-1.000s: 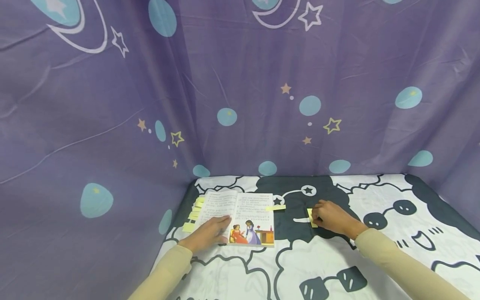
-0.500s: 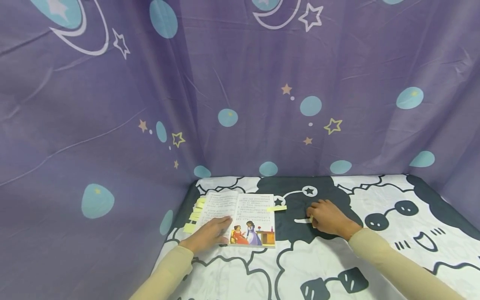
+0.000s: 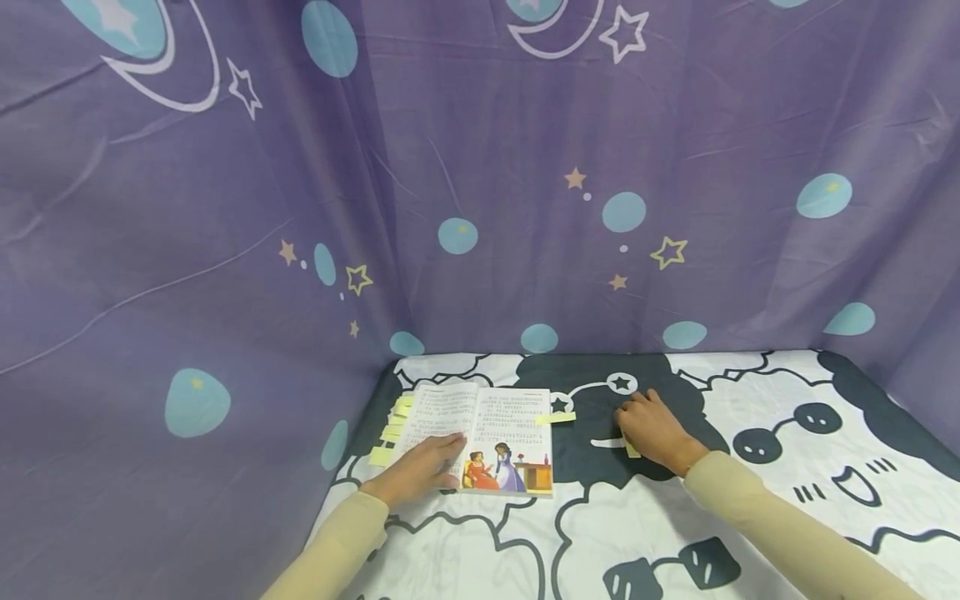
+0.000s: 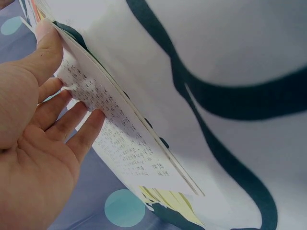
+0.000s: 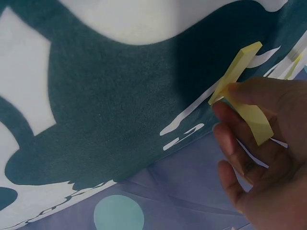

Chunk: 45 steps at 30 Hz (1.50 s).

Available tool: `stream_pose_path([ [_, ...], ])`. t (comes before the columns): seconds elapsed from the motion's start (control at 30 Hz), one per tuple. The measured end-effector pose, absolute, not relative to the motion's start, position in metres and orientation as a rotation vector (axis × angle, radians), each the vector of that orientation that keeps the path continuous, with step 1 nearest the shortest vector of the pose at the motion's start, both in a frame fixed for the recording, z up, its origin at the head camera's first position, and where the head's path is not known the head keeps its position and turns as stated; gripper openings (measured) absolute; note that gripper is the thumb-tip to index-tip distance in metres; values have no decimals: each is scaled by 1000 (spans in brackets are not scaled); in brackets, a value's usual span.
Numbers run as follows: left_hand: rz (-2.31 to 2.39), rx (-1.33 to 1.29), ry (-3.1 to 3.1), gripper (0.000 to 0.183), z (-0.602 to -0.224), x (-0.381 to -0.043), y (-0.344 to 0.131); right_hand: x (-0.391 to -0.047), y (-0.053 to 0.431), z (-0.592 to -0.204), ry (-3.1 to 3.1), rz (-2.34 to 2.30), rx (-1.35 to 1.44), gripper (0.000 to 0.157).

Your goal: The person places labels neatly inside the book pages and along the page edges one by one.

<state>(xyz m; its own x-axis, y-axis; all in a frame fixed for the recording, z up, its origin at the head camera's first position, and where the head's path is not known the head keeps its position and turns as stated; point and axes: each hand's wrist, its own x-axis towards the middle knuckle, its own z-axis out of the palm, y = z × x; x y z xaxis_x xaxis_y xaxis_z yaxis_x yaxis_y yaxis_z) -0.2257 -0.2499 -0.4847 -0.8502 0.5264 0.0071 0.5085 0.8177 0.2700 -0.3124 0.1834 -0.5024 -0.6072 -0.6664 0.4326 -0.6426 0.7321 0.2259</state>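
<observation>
An open book (image 3: 513, 417) lies on the patterned cloth, with text on both pages and a colour picture at the lower right. My left hand (image 3: 423, 468) rests on its left page near the bottom edge, fingers fairly straight in the left wrist view. To the right of the book, my right hand (image 3: 656, 432) is over a narrow yellow sticky-note pad (image 5: 242, 62). Between thumb and forefinger it pinches a yellow sticky note (image 5: 256, 124), which curves away from the pad. Whether the note still clings to the pad is hidden by the thumb.
Several yellow sticky notes (image 3: 392, 432) stick out from the book's left edge. One more sticky note (image 3: 557, 417) juts from the right page. A black-and-white cartoon cloth (image 3: 465, 550) covers the surface, and a purple curtain (image 3: 480, 167) hangs behind and at the left.
My right hand has turned and shifted slightly over the pad, now pinching a sticky note, with the pad's lower end showing below the fingers. The left hand and book have stayed put.
</observation>
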Motion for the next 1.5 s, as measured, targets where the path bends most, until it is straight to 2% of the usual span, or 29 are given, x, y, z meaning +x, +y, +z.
stream_pose_path([
  [0.43, 387, 868, 2933, 73, -485, -227, -248, -319, 179, -511, -2433, -111, 944, 20],
  [0.67, 376, 863, 2939, 73, -484, -227, -250, -323, 185, -510, -2443, 53, 919, 19],
  [1.17, 384, 874, 2939, 74, -489, -225, -250, -323, 192, -515, -2389, 284, 963, 29],
  [1.5, 366, 861, 2941, 73, -485, -225, -250, -325, 197, -509, -2486, 412, 927, 27],
])
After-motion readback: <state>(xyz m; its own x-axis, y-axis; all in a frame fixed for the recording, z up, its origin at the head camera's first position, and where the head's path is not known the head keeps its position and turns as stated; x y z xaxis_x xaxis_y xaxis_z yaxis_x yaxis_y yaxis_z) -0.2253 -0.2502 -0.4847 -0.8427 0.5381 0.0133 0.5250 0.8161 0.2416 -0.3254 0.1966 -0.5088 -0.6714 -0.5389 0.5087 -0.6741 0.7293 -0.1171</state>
